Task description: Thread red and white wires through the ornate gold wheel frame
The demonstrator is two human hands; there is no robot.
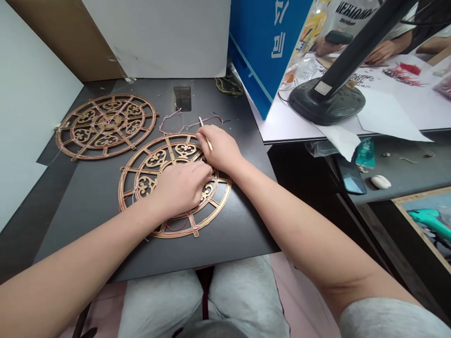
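The right hand [220,148] is pinching a thin wooden stick [209,143] between thumb and fingertips, its grip pressed together, with the stick's upper end pointing away past the wheel's top rim. The left hand [181,188] is lying across a gilt openwork wheel [176,233], its fingers curled together and pressing on the lattice just beside the right hand. Whether that grip is pinching a thread, I cannot tell, because the fingers are hiding it.

The wheel is lying flat on the dark table [246,225], directly in front of the person's grey trousers [225,300], with pink and red threads running along its spokes. A matching wheel [105,151] is lying near it toward the left, and a loose pink thread [169,121] is trailing across the table above both.

To the right, a phone [350,176] and a green packet [365,155] are sitting on a lower shelf. Beyond them, a blue box [268,51] and a black stand base [327,103] are standing on a white-topped table, where a co-worker's hand [382,51] is resting near red tassels [405,70].
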